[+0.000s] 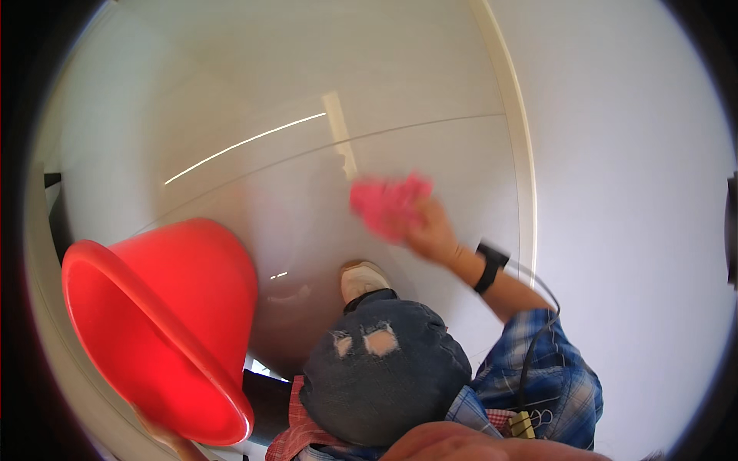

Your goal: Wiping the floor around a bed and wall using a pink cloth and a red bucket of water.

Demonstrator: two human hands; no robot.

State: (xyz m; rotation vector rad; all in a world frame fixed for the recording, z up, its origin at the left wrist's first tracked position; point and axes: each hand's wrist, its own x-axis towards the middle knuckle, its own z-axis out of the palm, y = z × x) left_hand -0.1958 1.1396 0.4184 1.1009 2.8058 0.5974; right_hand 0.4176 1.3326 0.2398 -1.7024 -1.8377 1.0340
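Observation:
A pink cloth [387, 208], blurred and bunched up, is in the grip of my right hand [431, 233], held out over the pale tiled floor. On the left a red plastic bucket [199, 276] appears tilted, its wide mouth facing the lower left; no contents show in the visible part. At the lower edge of its rim is my left hand [154, 427], gripping the bucket from outside. Most of that hand's fingers are hidden by the bucket.
Glossy floor tiles [300, 190] reflect light ahead of me. A white wall [611, 173] with a skirting strip [522, 144] runs along the right. My bent knee in torn jeans [398, 392] and a pale shoe [362, 281] are between the hands. A cable [548, 288] trails from the wrist strap.

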